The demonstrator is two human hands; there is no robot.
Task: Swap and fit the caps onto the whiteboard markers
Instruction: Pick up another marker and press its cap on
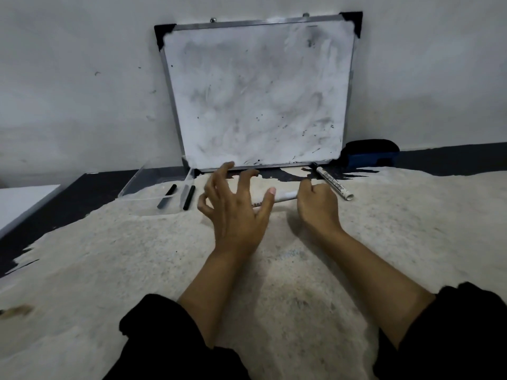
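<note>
A white whiteboard marker [285,196] lies across the pale worn tabletop between my hands. My right hand [318,207] is curled around its right end. My left hand [233,207] hovers over its left part with fingers spread; the thumb sits close to the barrel and the hand hides that end. A second white marker [335,186] with black print lies to the right, its dark tip towards the whiteboard. Two black caps [170,190] [189,198] lie to the left, at a clear plastic tray [142,179].
A smudged whiteboard [258,94] leans on the wall behind the hands. A blue and black eraser [370,153] sits at its right foot. A white surface [22,201] lies at the far left edge. Black sleeves cover both my forearms near the bottom.
</note>
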